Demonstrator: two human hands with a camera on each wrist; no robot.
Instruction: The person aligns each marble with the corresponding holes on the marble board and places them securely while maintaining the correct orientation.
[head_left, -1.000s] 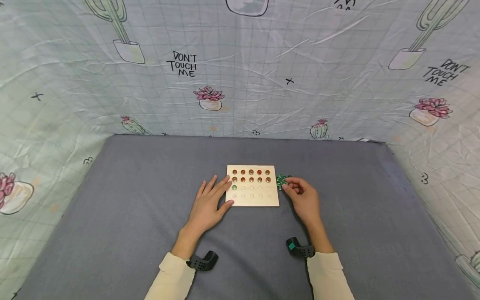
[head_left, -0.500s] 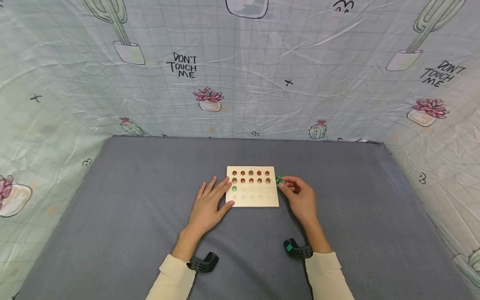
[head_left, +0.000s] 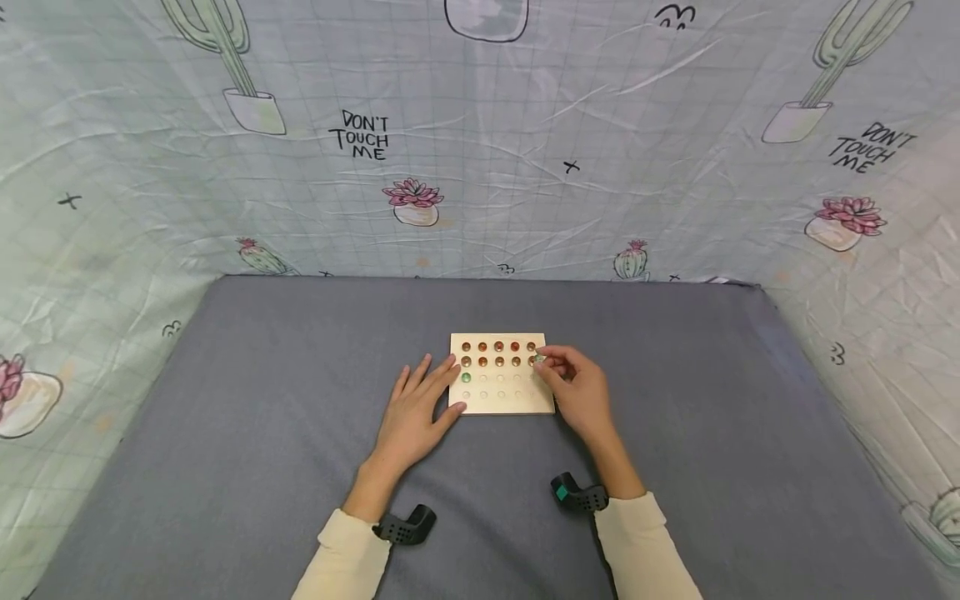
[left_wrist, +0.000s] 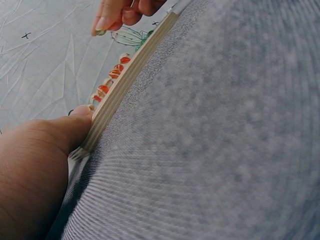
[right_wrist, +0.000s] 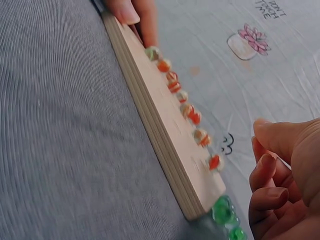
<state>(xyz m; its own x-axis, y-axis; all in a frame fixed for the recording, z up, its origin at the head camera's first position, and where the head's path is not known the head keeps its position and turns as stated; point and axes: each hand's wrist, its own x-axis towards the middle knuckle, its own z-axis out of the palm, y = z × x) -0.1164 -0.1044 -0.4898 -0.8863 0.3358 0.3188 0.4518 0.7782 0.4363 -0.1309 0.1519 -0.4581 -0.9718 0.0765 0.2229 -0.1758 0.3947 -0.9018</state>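
A flat wooden board (head_left: pixel 501 406) with rows of round hollows lies on the grey cloth. Its two far rows hold orange-and-clear marbles (right_wrist: pixel 202 137), and a single green marble (head_left: pixel 466 377) sits at the left of the third row. Spread fingers of my left hand (head_left: pixel 411 421) rest on the board's left edge, thumb near the front corner. Over the right side of the board, my right hand (head_left: pixel 585 396) pinches another green marble (left_wrist: pixel 101 33) between thumb and fingertips. Several loose green marbles (right_wrist: pixel 223 211) lie just past the board's right end, hidden by the right hand in the head view.
A grey cloth (head_left: pixel 300 358) covers the table around the board. Behind and at both sides hangs a pale curtain (head_left: pixel 510 208) printed with cacti and lettering. Black wrist cameras (head_left: pixel 406 524) are strapped on both forearms, below cream sleeves (head_left: pixel 345 554).
My right hand has moved left from the loose green marbles to above the board's right side, a green marble now between its fingertips. The left hand stays on the board's edge.
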